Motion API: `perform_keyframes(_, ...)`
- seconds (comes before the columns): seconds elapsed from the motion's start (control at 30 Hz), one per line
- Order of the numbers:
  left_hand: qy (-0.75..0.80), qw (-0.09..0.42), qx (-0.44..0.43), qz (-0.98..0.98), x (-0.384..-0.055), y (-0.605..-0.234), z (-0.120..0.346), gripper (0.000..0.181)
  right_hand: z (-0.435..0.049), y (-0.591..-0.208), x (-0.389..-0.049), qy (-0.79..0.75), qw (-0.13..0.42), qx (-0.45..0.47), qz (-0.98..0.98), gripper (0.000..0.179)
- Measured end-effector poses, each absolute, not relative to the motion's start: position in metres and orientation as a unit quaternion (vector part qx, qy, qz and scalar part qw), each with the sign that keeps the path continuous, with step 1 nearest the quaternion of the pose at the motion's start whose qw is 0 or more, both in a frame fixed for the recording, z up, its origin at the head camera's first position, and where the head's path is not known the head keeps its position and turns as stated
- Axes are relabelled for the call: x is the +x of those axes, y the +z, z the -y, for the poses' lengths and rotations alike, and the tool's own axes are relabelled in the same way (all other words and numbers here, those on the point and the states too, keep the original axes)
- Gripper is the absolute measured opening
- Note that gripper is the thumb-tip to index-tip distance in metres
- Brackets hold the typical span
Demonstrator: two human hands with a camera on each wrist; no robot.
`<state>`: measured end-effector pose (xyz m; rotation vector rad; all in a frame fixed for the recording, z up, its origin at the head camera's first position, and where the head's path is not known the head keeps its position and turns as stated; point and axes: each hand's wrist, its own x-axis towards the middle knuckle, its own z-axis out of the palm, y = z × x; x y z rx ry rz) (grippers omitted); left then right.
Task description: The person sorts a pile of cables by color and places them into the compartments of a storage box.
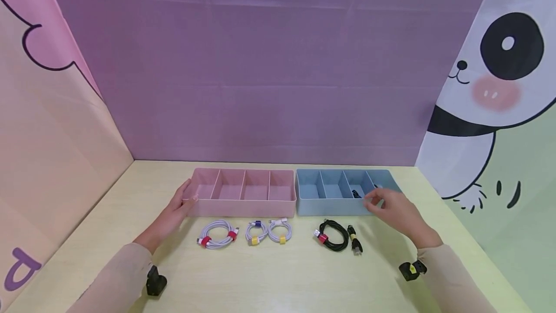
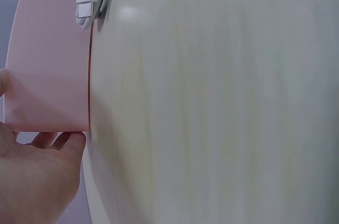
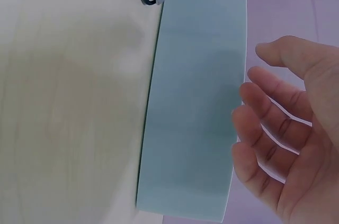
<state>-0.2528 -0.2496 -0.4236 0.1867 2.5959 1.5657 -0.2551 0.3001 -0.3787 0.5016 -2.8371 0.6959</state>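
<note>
At the left end of a pink divided box (image 1: 245, 208), my left hand (image 1: 175, 209) grips the end wall. Its thumb lies at the top rim and the other fingers bend against the outside of the wall (image 2: 45, 132). My right hand (image 1: 397, 209) hovers at the front rim of a blue divided box (image 1: 332, 207), thumb apart from the loosely bent fingers (image 3: 246, 123), holding nothing. A black cable (image 1: 355, 194) shows in the blue box's third compartment from the left. Something small and dark is in the rightmost one, partly hidden by the hand.
In front of the pink box lie a white coiled cable with red straps (image 1: 218, 234) and two smaller white coils (image 1: 256, 233) (image 1: 280, 231) with yellow straps. Before the blue box lie a black coiled cable (image 1: 334, 235) and a short black cable (image 1: 355, 240). A purple backdrop (image 1: 278, 71) stands behind.
</note>
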Motion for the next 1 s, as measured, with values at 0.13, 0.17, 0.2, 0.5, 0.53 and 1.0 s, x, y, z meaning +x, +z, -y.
perform_keyframes(0.13, 0.510, 0.053, 0.060, -0.857, -0.251, -0.422, 0.249, 0.079, -0.299, -0.380, -0.252, 0.223, 0.088, 0.170, 0.956, 0.016)
perform_keyframes(0.17, 0.509, 0.054, 0.059, -0.857, -0.251, -0.421, 0.249, 0.079, -0.298, -0.380, -0.251, 0.220, 0.086, 0.168, 0.957, 0.016)
perform_keyframes(0.2, 0.508, 0.055, 0.058, -0.857, -0.251, -0.421, 0.249, 0.080, -0.298, -0.380, -0.250, 0.217, 0.084, 0.168, 0.958, 0.016)
perform_keyframes(0.5, 0.513, 0.051, 0.065, -0.855, -0.252, -0.422, 0.250, 0.080, -0.294, -0.379, -0.241, 0.201, 0.064, 0.171, 0.962, 0.014)
perform_keyframes(0.53, 0.511, 0.051, 0.064, -0.855, -0.252, -0.422, 0.250, 0.080, -0.294, -0.379, -0.241, 0.200, 0.063, 0.172, 0.963, 0.014)
perform_keyframes(1.0, 0.506, 0.056, 0.060, -0.858, -0.252, -0.421, 0.249, 0.079, -0.292, -0.387, -0.239, 0.198, 0.032, 0.189, 0.961, 0.011)
